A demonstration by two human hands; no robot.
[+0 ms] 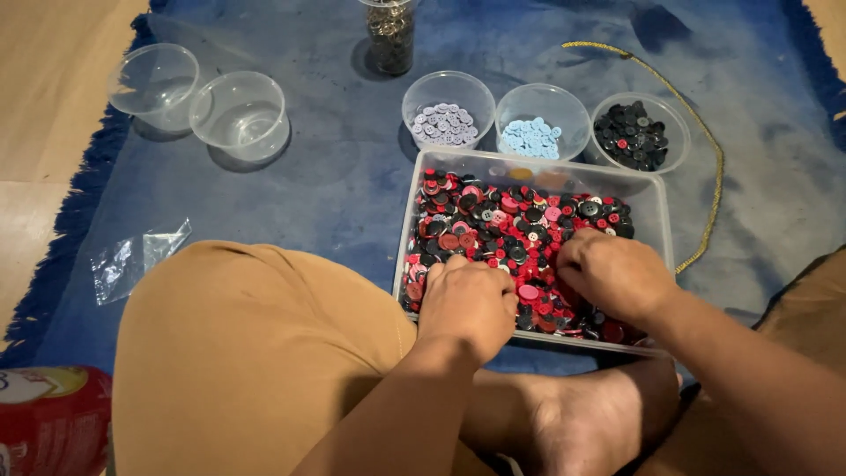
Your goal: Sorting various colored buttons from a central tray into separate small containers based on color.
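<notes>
A clear rectangular tray [656, 189] holds a heap of red, black and pink buttons [515, 220]. My left hand [467, 304] rests knuckles-up on the buttons at the tray's near left, fingers curled down into them. My right hand [612, 273] lies on the buttons at the near right, fingers also curled into the pile. Whether either hand grips a button is hidden. Behind the tray stand three clear bowls: one with lilac buttons [445, 123], one with light blue buttons [531, 138], one with black and a few red buttons [632, 135].
Two empty clear bowls [238, 115] sit at the far left on the blue mat [335, 176]. A jar of dark small pieces [390, 35] stands at the back. A yellow cord [714, 167] curves at right. A clear plastic bag [137, 256] and a red container [48, 419] lie at left.
</notes>
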